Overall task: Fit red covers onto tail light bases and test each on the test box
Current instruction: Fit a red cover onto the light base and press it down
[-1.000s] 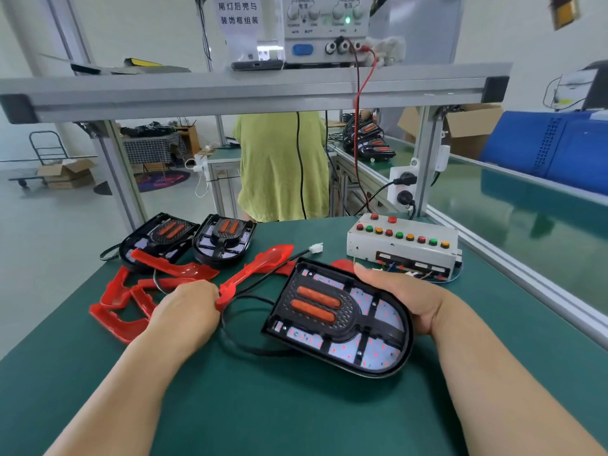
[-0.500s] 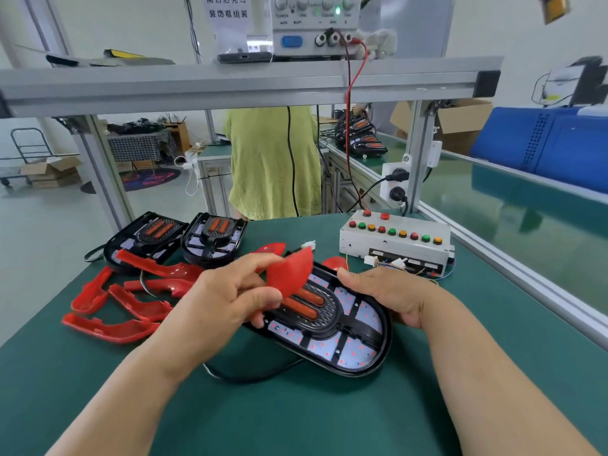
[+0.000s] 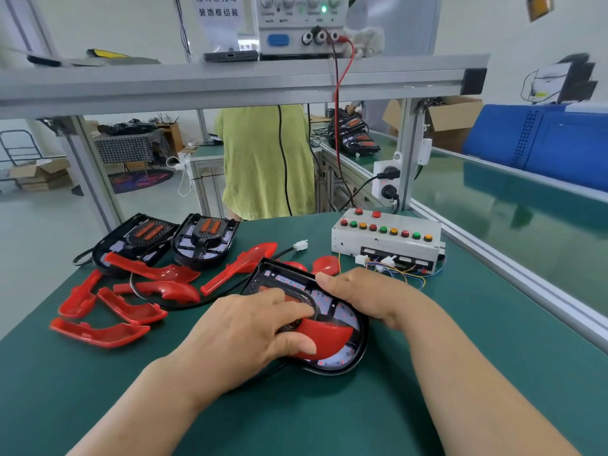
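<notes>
A black tail light base [image 3: 342, 363] lies on the green bench in front of me. My left hand [image 3: 250, 327] pinches a red cover [image 3: 329, 339] between thumb and fingers and lays it on the base's near end. My right hand [image 3: 365, 294] grips the base's far right edge. The grey test box [image 3: 388, 236], with a row of coloured buttons, stands behind my right hand. Several loose red covers [image 3: 98, 334] lie at the left.
Two more black bases [image 3: 204, 238] sit at the back left. A white connector [image 3: 300, 245] on a black cable lies near the test box. A person in a green shirt [image 3: 266, 159] stands beyond the bench. An aluminium rail [image 3: 513, 271] borders the right side.
My left hand picked a red cover from the pile, carried it right over the base and lowered it onto the base's near end. My right hand stayed on the base.
</notes>
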The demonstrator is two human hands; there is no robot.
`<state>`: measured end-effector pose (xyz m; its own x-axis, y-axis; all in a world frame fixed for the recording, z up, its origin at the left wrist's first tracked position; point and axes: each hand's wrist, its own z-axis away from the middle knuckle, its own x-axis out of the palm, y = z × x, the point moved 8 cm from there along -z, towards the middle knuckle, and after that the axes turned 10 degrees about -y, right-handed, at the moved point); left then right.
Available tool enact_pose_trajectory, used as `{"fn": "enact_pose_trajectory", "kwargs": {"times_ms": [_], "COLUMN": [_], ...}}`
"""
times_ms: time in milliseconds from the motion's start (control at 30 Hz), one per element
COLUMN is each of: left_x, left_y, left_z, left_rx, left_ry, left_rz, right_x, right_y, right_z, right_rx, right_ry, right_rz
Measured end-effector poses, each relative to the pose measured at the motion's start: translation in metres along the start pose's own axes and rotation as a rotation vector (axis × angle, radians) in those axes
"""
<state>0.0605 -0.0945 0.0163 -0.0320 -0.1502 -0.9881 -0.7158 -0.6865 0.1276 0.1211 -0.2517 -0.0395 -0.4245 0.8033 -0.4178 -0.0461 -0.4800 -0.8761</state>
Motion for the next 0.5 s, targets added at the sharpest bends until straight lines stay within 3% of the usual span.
{"fn": "enact_pose_trajectory", "kwargs": {"times_ms": [100,233,367,433,500], "left_x": [-0.001,-0.001,0.003,0.004,0.002], "left_y": [-0.005,-0.01,-0.025,-0.033,-0.039], "left_z": [-0.001,0.003,0.002,0.002,0.002], "left_rx": [-0.076,-0.046,-0.047,-0.068,-0.093], "left_ry": [0.052,0.126,0.145,0.178,0.265], "left_rz": [0.032,0.189,0.384,0.54,0.673], "right_x": [0.0,-0.001,-0.014,-0.02,-0.033], "right_y": [0.002,0.009,0.015,0.014,0.005], "right_z": [0.003,0.014,0.023,0.024,0.024], "right_rx": [0.003,0.0,0.035,0.039,-0.034], "right_ry": [0.007,-0.129,-0.106,-0.03,0.165], "right_rz": [0.011,-0.041,0.033,0.068,0.092]}}
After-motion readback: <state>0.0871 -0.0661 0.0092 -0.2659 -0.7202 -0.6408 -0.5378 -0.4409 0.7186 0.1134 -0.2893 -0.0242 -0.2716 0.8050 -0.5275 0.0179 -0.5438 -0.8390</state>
